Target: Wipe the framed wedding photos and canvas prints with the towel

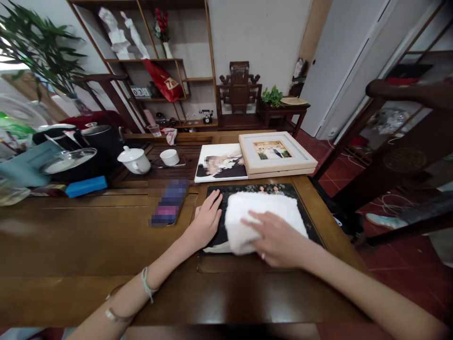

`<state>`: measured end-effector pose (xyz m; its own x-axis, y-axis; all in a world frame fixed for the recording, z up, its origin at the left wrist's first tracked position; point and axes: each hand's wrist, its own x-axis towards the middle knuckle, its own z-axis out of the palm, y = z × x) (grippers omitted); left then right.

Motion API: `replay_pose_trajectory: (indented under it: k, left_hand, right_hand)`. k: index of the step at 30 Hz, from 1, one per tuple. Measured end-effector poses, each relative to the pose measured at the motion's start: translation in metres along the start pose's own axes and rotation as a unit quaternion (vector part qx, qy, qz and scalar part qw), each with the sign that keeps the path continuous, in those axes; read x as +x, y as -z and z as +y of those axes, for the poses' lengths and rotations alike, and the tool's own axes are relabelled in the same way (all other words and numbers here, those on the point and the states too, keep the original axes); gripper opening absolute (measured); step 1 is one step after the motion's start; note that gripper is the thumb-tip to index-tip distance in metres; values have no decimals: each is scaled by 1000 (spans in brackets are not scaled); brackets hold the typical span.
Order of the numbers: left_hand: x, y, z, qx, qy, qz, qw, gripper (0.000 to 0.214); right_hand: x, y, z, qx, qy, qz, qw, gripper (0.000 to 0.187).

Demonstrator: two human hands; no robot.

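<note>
A dark photo panel (217, 236) with small figures near its top edge lies flat on the wooden table. My left hand (208, 219) rests on its left edge, fingers stretched out and holding nothing. Over the middle of the panel is a fluffy white cloth (279, 208), covering much of the picture. My right hand (276, 238) presses down on the cloth and grips it, its fingers slightly blurred. How far the thumb goes under the cloth cannot be seen.
Behind the panel lie a photo print (222, 163) and stacked pale picture frames (300, 158). A phone (170, 203) is left of my left hand. Further left are a white lidded cup (133, 160), a small white bowl (170, 157) and a blue block (87, 186). A wooden chair (399, 141) stands right.
</note>
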<state>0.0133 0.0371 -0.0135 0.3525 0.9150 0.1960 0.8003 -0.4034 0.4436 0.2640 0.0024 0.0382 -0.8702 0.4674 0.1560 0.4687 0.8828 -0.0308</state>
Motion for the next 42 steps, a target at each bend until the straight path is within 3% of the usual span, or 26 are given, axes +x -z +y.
replay_pose_trajectory:
  k: [2, 4, 8, 11, 14, 17, 20, 23, 26, 31, 33, 35, 37, 39, 42]
  left_hand:
    - [0, 2, -1, -4, -6, -13, 1000, 48]
    - [-1, 3, -1, -4, -15, -20, 1000, 49]
    - [-1, 4, 3, 6, 2, -7, 1000, 47]
    - [-1, 4, 6, 4, 13, -2, 1000, 47]
    - [-1, 3, 7, 2, 15, 7, 1000, 46]
    - [-1, 1, 5, 6, 9, 22, 1000, 46]
    - [-1, -1, 3, 7, 0, 26, 1000, 47]
    - [-1, 1, 3, 4, 3, 11, 1000, 47]
    - [-1, 4, 5, 0, 14, -6, 1000, 47]
    - [-1, 7, 9, -5, 29, -10, 1000, 47]
    - [-1, 7, 10, -4, 27, -8, 1000, 47]
    - [0, 6, 9, -1, 25, -5, 1000, 47]
    - [0, 5, 9, 3, 23, -2, 1000, 46]
    - [0, 4, 7, 3, 19, 2, 1000, 46]
    - [0, 4, 6, 2, 16, 1, 1000, 46]
  right_hand:
    - [0, 0, -20, 15, 73, -2, 997, 18]
    - [1, -1, -21, 40, 101, 6, 994, 17]
    - [1, -7, 29, 68, 13, 65, 995, 35]
    - [-3, -11, 75, 61, -61, 109, 990, 32]
    - [-11, -12, 94, 63, -83, 113, 988, 32]
    - [-20, -9, 73, 65, -71, 100, 990, 34]
    - [-27, -4, 23, 82, -26, 54, 995, 36]
    - [-30, -2, -16, 108, 61, 6, 992, 29]
    - [-31, -3, -13, 120, 86, 16, 989, 26]
    - [-49, -10, 40, 40, -89, 110, 989, 32]
    - [-58, -14, 42, -5, -155, 136, 978, 32]
    - [-64, -15, 27, -35, -187, 143, 971, 32]
    - [-63, -14, 3, -32, -168, 132, 976, 31]
    - [-55, -12, -20, -1, -108, 100, 989, 27]
    - [-35, -8, -27, 56, -15, 50, 997, 26]
